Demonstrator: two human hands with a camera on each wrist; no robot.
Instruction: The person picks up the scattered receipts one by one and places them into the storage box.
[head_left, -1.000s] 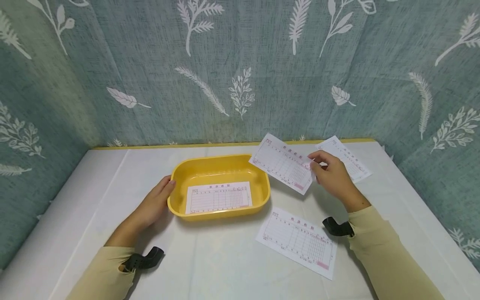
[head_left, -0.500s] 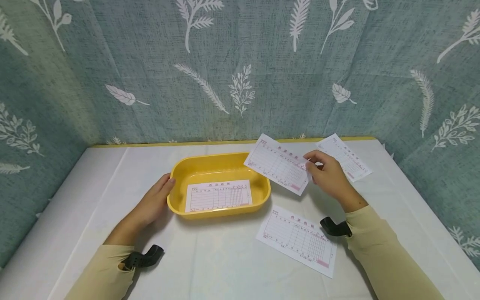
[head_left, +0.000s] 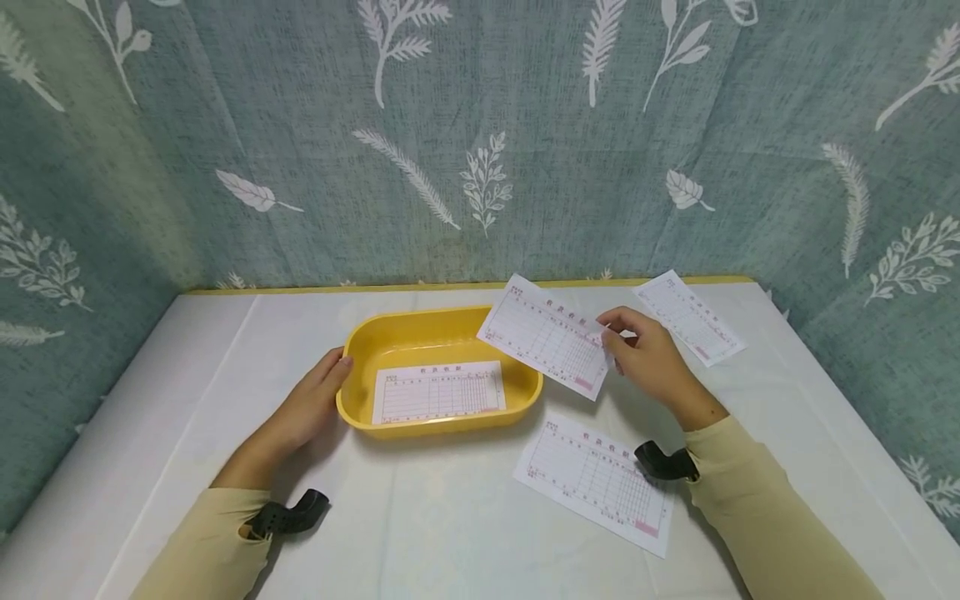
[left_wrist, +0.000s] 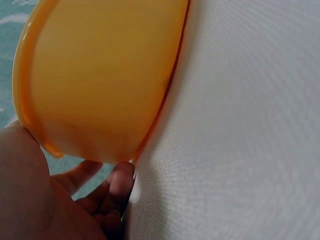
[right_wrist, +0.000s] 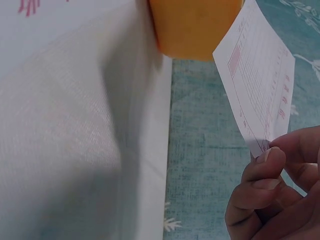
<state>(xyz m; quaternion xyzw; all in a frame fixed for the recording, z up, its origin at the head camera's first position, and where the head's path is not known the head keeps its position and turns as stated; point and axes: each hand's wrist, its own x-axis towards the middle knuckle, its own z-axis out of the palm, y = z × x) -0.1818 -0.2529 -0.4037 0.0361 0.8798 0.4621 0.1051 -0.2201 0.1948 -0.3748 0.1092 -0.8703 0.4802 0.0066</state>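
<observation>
In the head view my left hand (head_left: 309,408) grips the left end of a yellow plastic tray (head_left: 412,332), thumb over the rim. The left wrist view shows the fingers (left_wrist: 119,186) against the outside of the tray's end wall (left_wrist: 100,85). A printed receipt slip (head_left: 439,393) lies inside the tray. My right hand (head_left: 651,354) pinches another receipt slip (head_left: 546,335) by its right edge, between thumb and fingertips. That slip is raised and tilted, and its left part overlaps the tray's right end in the head view.
Another receipt slip (head_left: 596,485) lies on the white tabletop (head_left: 442,517), front right of the tray. One more slip (head_left: 690,317) lies near the back right, behind the right hand. A green leaf-patterned curtain (head_left: 480,125) stands along the table's back edge.
My right hand has moved left with the pinched slip, bringing it further over the tray's right end. The left hand and the tray have stayed in place.
</observation>
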